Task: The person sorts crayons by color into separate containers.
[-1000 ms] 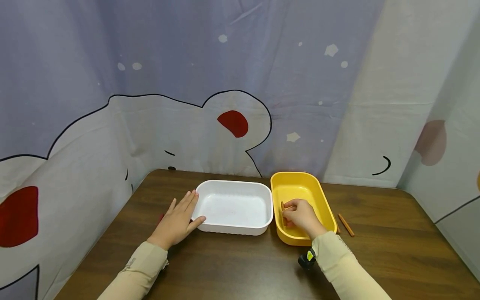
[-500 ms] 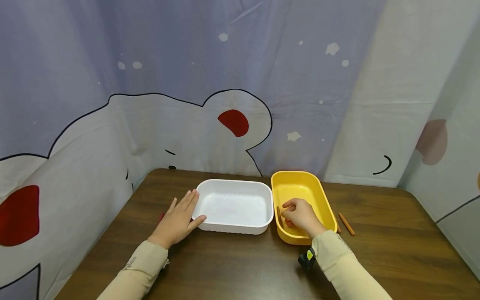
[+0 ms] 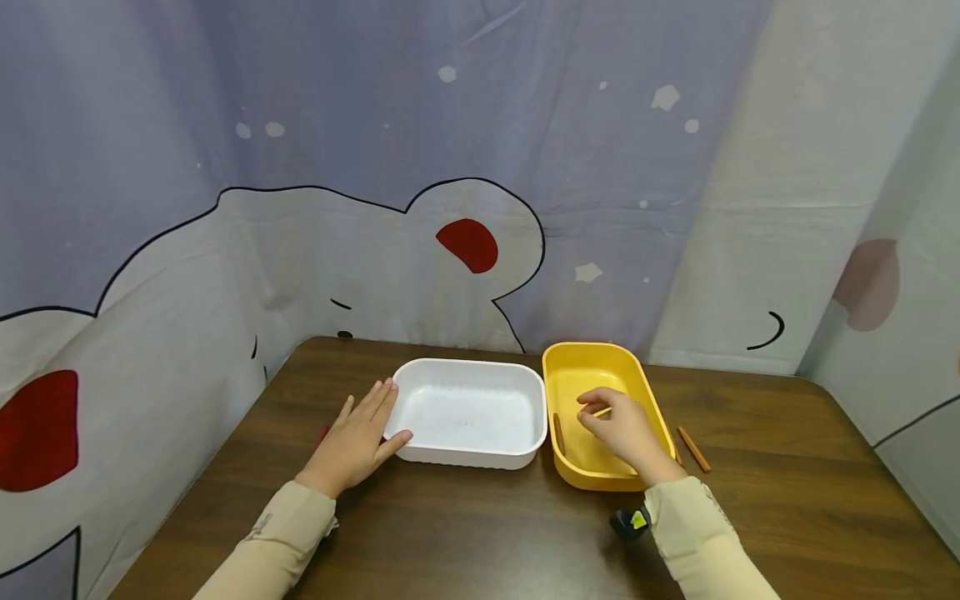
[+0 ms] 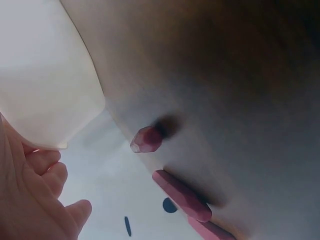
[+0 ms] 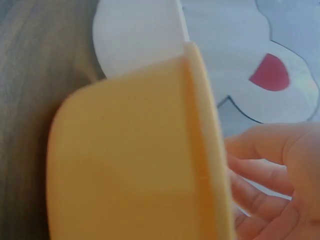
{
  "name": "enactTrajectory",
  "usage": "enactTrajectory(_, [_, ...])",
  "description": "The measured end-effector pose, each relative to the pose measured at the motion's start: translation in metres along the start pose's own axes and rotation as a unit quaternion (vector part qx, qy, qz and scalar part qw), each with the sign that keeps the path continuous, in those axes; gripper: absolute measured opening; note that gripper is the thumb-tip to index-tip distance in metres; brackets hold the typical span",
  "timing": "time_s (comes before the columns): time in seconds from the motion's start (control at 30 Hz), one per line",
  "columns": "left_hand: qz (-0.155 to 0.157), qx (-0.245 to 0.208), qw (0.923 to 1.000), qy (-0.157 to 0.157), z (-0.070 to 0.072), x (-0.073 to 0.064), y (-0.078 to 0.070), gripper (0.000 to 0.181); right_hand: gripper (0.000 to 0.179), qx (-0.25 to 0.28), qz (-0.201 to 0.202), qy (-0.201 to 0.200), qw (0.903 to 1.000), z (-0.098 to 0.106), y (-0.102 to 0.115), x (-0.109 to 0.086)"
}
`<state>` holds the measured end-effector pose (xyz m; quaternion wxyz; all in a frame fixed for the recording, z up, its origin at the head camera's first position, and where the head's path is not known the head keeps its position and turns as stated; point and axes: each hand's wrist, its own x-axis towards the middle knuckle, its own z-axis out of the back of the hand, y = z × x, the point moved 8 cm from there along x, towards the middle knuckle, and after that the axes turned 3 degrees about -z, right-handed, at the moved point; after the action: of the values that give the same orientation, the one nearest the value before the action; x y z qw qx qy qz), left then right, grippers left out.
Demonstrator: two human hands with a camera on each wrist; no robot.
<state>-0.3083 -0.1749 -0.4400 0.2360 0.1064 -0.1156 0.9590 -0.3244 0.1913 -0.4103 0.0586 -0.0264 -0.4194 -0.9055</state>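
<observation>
My left hand (image 3: 348,450) rests on the left rim of a white plastic tub (image 3: 465,458), fingers straight and thumb spread along the front. Over the yellow plastic tub (image 3: 596,377), my right hand (image 3: 628,432) hovers with its fingers loosely curved and holds nothing. A brownish-orange stick (image 3: 558,434) leans along the inside left wall of that tub, apart from the fingertips. The right wrist view shows the outside of the yellow tub (image 5: 130,160) with my right hand (image 5: 277,177) beyond its rim.
Orange sticks (image 3: 693,450) lie on the brown table (image 3: 480,525) right of the yellow tub. Several red faceted sticks (image 4: 181,195) lie left of my left hand. A printed curtain (image 3: 375,267) hangs behind the table. The two tubs stand side by side.
My right hand has let go of the stick, which now leans at the left wall of the yellow tub, and has drawn back to the right. The left hand has stayed still.
</observation>
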Motion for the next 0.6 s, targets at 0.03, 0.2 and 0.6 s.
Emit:
enactTrajectory(0.03, [0.000,0.001,1.0000,0.000,0.000,0.000,0.000,0.080,0.023,-0.006,0.009,-0.005,0.9999,0.003,0.001,-0.002])
enactTrajectory(0.2, [0.000,0.001,1.0000,-0.003,-0.001,0.000,0.001,0.080,0.022,-0.035,0.047,-0.041,0.9974,0.024,0.007,-0.015])
enactTrajectory(0.6, [-0.002,-0.004,1.0000,-0.007,0.001,-0.001,-0.001,0.080,0.019,-0.071,0.097,-0.175,0.9771,0.071,-0.009,-0.043])
